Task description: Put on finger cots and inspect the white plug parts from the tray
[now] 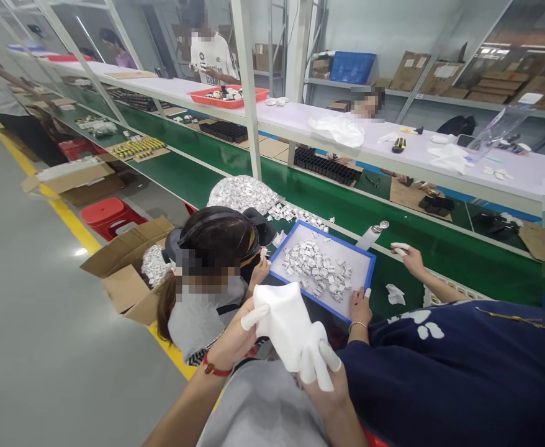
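Far left of centre, a brown cardboard box [123,292] sits with its flaps open, a bag of small white parts [155,266] inside it. Beside it is a co-worker in a grey top [207,313]; my left elbow could knock that person if I swung it outward.

At lower centre comes my left hand [236,328], a red band [217,367] round its wrist. Its white-covered thumb is clamped over the left edge of a soft, thin white piece [284,320], cloth-like, though I cannot tell the material. The piece hangs between my two hands, in front of the near side of the bench. If I pulled too hard, I judge it could stretch or tear.

Just right of that, my right hand [324,377] has its white-covered fingers bent and closed on the piece's lower right end; white on white, I cannot tell exactly which fingertips pinch. A loose pinch through smooth covers could let that end slip.

Beyond, right of centre, lies a blue-rimmed shallow tray [358,259] heaped with white plug-like parts [316,267]. Dropped forward, the piece could drape over them. A neighbour's hand [360,306] rests on the tray's near right corner, so a careless reach there could bump it.
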Demonstrator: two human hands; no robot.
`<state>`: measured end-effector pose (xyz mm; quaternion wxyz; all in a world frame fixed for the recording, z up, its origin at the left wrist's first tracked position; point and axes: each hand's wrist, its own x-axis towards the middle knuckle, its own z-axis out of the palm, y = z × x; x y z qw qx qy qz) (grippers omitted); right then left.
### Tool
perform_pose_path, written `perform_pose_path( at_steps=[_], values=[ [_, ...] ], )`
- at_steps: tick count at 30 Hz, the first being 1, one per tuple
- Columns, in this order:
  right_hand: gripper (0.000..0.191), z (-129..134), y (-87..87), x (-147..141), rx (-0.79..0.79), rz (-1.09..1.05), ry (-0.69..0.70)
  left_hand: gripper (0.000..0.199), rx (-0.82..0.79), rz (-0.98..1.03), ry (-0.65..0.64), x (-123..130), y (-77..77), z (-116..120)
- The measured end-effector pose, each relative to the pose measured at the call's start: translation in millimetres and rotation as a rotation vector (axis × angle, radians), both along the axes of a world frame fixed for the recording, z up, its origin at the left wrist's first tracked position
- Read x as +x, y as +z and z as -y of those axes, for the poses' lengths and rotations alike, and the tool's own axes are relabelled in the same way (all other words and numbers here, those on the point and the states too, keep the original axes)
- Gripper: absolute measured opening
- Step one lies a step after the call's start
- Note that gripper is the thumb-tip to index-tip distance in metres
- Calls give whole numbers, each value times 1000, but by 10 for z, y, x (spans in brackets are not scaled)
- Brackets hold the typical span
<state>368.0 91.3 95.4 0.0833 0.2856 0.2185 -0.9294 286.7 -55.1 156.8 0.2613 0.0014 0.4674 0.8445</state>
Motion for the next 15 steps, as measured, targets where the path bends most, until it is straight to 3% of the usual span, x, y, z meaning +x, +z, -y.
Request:
perform_pose_path(
  at_steps=[4, 7, 12, 15],
  values=[
    [35, -118, -9, 46, 349, -138, -100, 37, -211, -105, 142, -40, 7, 19],
    [25, -236, 115, 37, 672, -269, -61, 38, -205, -91, 257, -32, 31, -18],
    [22, -304, 238, -12, 743, -432, 55, 72, -195, -152, 276, 11, 89, 2],
    [23, -309, 207, -16, 826, -442, 54, 62, -425, -295, 121, 4, 108, 99]
  ],
)
